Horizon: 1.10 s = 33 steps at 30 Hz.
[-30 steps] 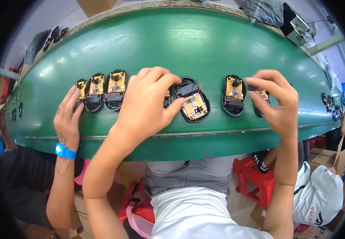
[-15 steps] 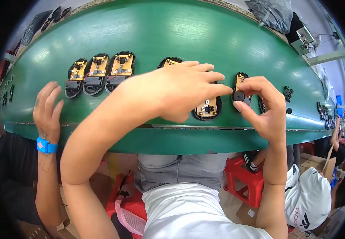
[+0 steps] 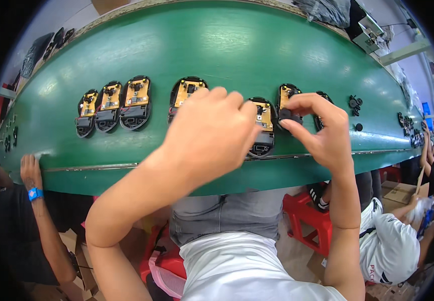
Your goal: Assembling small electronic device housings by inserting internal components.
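My left hand (image 3: 209, 130) is above the table with its fingers curled in, blurred; what they hold, if anything, is hidden. It covers part of an opened computer mouse (image 3: 189, 86) with a yellow circuit board. Beside its knuckles lies a second opened mouse (image 3: 264, 140), yellow board upward and black housing toward me. My right hand (image 3: 330, 128) pinches a small black scroll wheel (image 3: 284, 114) between thumb and fingers, over a third opened mouse (image 3: 288, 90). Another mouse (image 3: 322, 122) is partly hidden behind the right hand.
Three opened mice (image 3: 136, 103) stand in a row at the left of the green table (image 3: 217, 55). Small black parts (image 3: 355, 105) and a black disc (image 3: 359, 127) lie to the right. A co-worker's hand (image 3: 30, 171) rests at the left table edge.
My left hand has curled its fingers, which were spread. An opened mouse beside it now shows more fully. The co-worker's hand on the left has lowered to the table edge.
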Available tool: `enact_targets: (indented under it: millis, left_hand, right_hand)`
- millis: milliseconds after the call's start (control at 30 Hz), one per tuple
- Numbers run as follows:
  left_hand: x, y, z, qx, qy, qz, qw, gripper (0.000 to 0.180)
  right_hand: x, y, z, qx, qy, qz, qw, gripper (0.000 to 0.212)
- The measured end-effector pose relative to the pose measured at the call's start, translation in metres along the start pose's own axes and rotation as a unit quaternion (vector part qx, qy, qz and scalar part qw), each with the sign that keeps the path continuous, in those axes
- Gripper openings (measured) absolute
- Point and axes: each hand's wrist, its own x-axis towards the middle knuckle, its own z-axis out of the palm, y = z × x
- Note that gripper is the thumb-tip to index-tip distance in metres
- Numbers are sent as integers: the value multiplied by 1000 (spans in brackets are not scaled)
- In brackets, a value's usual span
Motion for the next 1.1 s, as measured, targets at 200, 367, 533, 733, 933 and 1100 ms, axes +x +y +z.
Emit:
enact_targets:
  millis: [200, 367, 533, 733, 933, 1100]
  left_hand:
    - [23, -31, 27, -101, 22, -27, 994, 17]
    - [20, -25, 48, -152, 53, -15, 987, 22]
    - [17, -25, 53, -196, 99, -37, 975, 16]
    - [9, -24, 57, -173, 114, -21, 978, 20]
    - [13, -26, 57, -172, 127, 4, 977, 20]
    - [11, -26, 55, -157, 101, -3, 982, 18]
  right_hand:
    - [11, 11, 14, -117, -9, -133, 984, 22]
    - [16, 7, 19, -149, -33, -112, 982, 19]
    - [13, 7, 28, -98, -44, -58, 993, 18]
    - [12, 6, 37, -60, 7, -94, 994, 20]
    - [14, 12, 34, -74, 12, -107, 992, 13]
    - [17, 4, 32, -132, -1, -126, 983, 13]
